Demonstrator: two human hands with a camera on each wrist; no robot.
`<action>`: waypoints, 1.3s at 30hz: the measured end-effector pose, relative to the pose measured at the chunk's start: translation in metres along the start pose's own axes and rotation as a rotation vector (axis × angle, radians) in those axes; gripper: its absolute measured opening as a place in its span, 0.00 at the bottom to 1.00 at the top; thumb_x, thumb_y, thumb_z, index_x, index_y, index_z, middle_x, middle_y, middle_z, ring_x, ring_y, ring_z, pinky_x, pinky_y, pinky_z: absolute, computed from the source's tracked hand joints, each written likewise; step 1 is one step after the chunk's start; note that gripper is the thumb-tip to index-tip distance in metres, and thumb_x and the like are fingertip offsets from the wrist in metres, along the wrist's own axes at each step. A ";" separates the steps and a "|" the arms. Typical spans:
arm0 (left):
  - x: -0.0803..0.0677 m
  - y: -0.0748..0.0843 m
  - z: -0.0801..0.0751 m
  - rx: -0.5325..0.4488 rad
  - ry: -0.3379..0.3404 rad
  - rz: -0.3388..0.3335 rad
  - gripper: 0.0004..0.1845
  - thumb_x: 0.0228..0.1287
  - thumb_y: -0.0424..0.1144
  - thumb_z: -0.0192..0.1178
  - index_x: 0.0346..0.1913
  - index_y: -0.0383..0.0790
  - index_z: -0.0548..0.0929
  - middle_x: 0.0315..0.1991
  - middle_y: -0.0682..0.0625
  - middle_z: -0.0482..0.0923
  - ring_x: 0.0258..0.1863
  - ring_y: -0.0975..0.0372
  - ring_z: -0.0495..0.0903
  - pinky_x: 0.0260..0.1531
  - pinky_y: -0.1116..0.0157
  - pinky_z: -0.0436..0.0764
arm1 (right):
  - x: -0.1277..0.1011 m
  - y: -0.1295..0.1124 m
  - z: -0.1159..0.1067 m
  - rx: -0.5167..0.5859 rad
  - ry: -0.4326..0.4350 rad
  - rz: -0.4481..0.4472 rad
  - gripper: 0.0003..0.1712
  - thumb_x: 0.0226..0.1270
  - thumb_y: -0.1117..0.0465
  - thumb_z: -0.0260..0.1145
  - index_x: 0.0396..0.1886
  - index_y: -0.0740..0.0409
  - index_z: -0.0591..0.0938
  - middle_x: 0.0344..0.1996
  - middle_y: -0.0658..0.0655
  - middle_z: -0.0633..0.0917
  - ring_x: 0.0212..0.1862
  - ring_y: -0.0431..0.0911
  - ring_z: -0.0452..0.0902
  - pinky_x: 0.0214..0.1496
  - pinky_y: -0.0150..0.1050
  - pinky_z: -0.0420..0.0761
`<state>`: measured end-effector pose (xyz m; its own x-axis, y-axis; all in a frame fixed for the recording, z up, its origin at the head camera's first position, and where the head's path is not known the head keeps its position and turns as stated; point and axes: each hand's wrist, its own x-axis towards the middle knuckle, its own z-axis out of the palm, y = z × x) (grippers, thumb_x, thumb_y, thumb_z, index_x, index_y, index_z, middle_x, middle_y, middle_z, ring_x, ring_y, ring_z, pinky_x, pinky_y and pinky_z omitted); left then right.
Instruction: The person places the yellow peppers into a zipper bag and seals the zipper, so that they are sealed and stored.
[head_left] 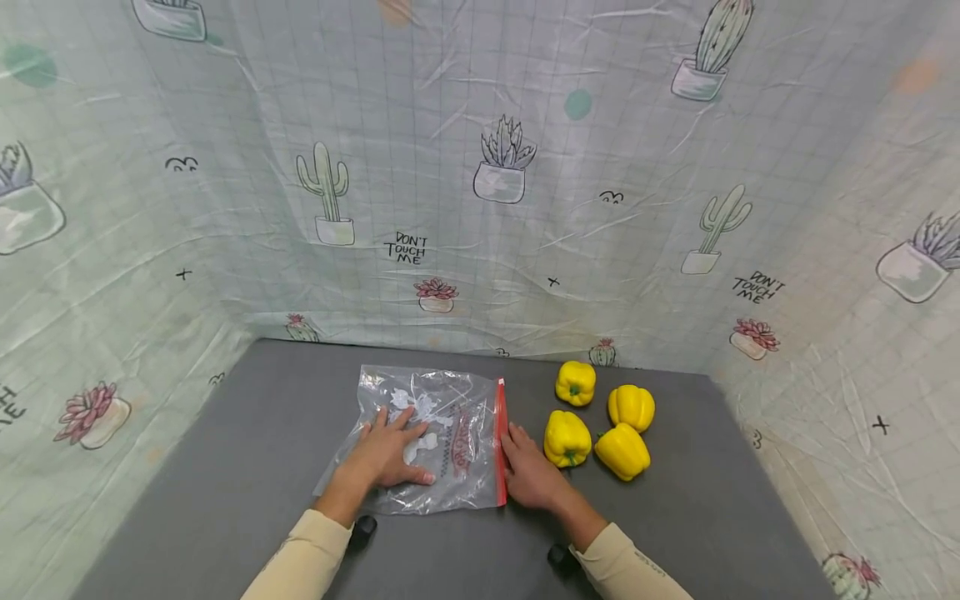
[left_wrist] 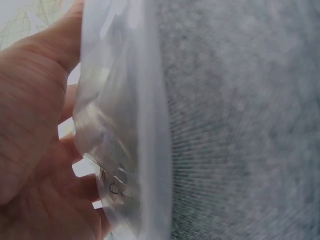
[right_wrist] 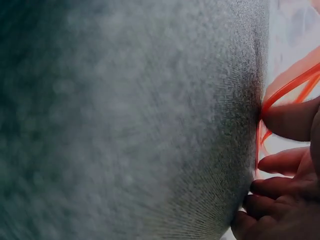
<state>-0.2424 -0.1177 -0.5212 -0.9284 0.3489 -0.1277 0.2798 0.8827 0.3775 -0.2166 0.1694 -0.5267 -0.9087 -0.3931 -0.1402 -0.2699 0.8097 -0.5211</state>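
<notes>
Left hand point(head_left: 390, 454) flat, right hand point(head_left: 529, 473) fingers extended

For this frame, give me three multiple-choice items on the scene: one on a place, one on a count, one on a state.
1. Where do the yellow bell peppers lie relative to the clear plastic zip bag with the red seal strip?
A. To its right
B. On top of it
C. To its left

2. How many peppers are there?
A. Two
B. Four
C. Six

3. How is the left hand?
A. Lifted off the grey table
B. Flat on the bag
C. Gripping a pepper

Answers: 1 A, the peppers sit beyond the red strip, past the right hand. 2 B, four show in the head view. 3 B, straight spread fingers rest on the plastic.
</notes>
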 end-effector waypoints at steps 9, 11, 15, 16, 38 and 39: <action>-0.002 -0.002 0.004 -0.008 0.019 0.000 0.52 0.50 0.67 0.76 0.76 0.47 0.73 0.83 0.39 0.57 0.79 0.26 0.49 0.72 0.25 0.55 | 0.001 0.001 -0.002 0.126 -0.001 0.021 0.50 0.69 0.48 0.71 0.81 0.68 0.60 0.81 0.74 0.57 0.82 0.71 0.50 0.82 0.68 0.54; -0.003 -0.002 0.005 -0.012 0.019 0.000 0.52 0.50 0.66 0.76 0.76 0.47 0.73 0.83 0.39 0.57 0.80 0.26 0.48 0.72 0.25 0.55 | 0.000 0.002 -0.002 0.137 -0.005 0.020 0.51 0.69 0.49 0.72 0.81 0.67 0.60 0.81 0.74 0.57 0.82 0.72 0.50 0.82 0.68 0.53; -0.001 -0.002 0.005 -0.021 0.024 0.006 0.52 0.50 0.66 0.76 0.76 0.46 0.73 0.83 0.39 0.57 0.80 0.26 0.48 0.72 0.26 0.55 | -0.001 0.002 -0.003 0.124 -0.015 0.019 0.51 0.66 0.54 0.73 0.81 0.67 0.60 0.82 0.73 0.56 0.83 0.71 0.48 0.83 0.67 0.52; -0.001 -0.003 0.005 -0.023 0.024 0.007 0.52 0.50 0.66 0.76 0.76 0.46 0.73 0.83 0.39 0.57 0.80 0.27 0.48 0.72 0.26 0.54 | -0.001 0.002 -0.003 0.114 -0.017 0.017 0.50 0.65 0.56 0.73 0.81 0.68 0.60 0.82 0.73 0.56 0.83 0.71 0.48 0.83 0.67 0.52; -0.003 -0.025 0.010 -0.170 0.047 0.069 0.42 0.57 0.49 0.76 0.74 0.43 0.75 0.82 0.38 0.57 0.82 0.32 0.47 0.77 0.30 0.49 | 0.000 -0.004 -0.002 0.019 0.001 0.044 0.50 0.62 0.56 0.76 0.77 0.72 0.65 0.80 0.74 0.59 0.83 0.70 0.51 0.82 0.65 0.57; -0.003 -0.026 0.010 -0.173 0.044 0.068 0.42 0.58 0.49 0.76 0.75 0.44 0.74 0.83 0.38 0.57 0.82 0.32 0.47 0.77 0.30 0.48 | 0.000 -0.004 -0.002 0.017 0.003 0.044 0.50 0.61 0.56 0.77 0.77 0.72 0.65 0.80 0.74 0.59 0.82 0.70 0.52 0.82 0.65 0.57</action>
<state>-0.2443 -0.1383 -0.5398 -0.9197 0.3882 -0.0582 0.2991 0.7891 0.5365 -0.2159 0.1666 -0.5231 -0.9208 -0.3554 -0.1606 -0.2238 0.8187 -0.5288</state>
